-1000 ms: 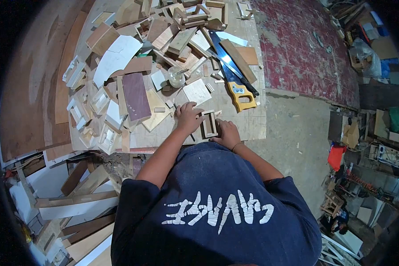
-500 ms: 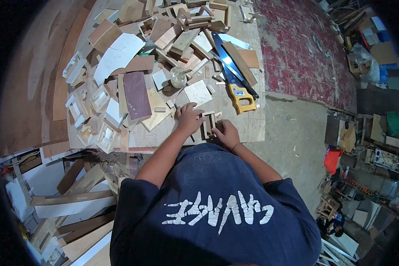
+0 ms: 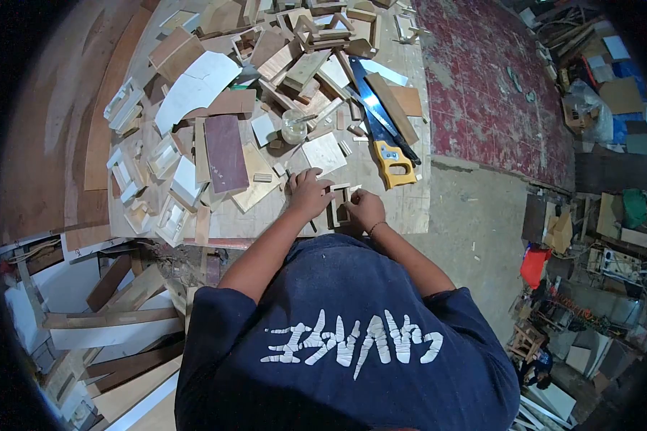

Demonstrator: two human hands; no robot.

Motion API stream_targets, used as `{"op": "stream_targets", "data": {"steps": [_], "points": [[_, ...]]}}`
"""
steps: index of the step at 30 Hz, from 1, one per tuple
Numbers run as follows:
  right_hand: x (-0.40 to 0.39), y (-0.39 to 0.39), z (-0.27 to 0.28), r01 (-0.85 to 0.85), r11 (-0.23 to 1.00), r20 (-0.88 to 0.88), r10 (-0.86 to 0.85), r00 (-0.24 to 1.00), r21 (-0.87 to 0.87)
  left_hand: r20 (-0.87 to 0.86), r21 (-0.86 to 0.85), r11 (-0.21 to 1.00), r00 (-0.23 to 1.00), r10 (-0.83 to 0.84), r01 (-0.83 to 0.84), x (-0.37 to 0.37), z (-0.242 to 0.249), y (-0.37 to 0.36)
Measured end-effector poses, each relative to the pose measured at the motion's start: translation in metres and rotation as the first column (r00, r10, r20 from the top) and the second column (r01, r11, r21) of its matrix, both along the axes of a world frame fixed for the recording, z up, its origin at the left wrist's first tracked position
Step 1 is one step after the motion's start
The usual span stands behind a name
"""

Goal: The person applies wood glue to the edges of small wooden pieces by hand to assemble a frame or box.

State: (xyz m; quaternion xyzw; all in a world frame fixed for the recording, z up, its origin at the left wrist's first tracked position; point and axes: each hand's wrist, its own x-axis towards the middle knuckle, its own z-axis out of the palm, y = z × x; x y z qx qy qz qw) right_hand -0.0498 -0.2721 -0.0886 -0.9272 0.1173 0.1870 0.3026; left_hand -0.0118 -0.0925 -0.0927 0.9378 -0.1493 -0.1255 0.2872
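Note:
A small rectangular wooden frame (image 3: 340, 218) lies at the front edge of the workbench, between my two hands. My left hand (image 3: 309, 196) rests along its left side, thumb against the frame and fingers curved over the board. A thin dark stick, perhaps a pencil (image 3: 312, 225), passes beneath that hand. On the frame's other side, my right hand (image 3: 367, 210) is closed, its fingertips bunched at the upper right corner. Something small and pale shows by these fingertips, too small to name. Beyond the hands lies a pale square board (image 3: 324, 154).
A handsaw with a yellow handle (image 3: 397, 172) lies to the right, beside a brown wood strip (image 3: 393, 108). A clear jar (image 3: 293, 129) stands mid-bench. Wood offcuts and small box-like assemblies (image 3: 170, 220) crowd the left and back. Scrap boards (image 3: 115, 320) are piled at lower left.
My right hand has shifted slightly up along the frame's right side, its fingers now more tightly bunched near the upper corner. My left hand has stayed nearly in place.

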Motion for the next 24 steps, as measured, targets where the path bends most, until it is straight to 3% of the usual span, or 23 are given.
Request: {"op": "stream_targets", "data": {"steps": [24], "points": [[-0.0033,-0.0001,0.0001,0.048,0.998,-0.04,-0.047,0.998,0.037,-0.034,-0.005,1.0,0.999,-0.011,0.011,0.0017,0.0044,0.0015]]}}
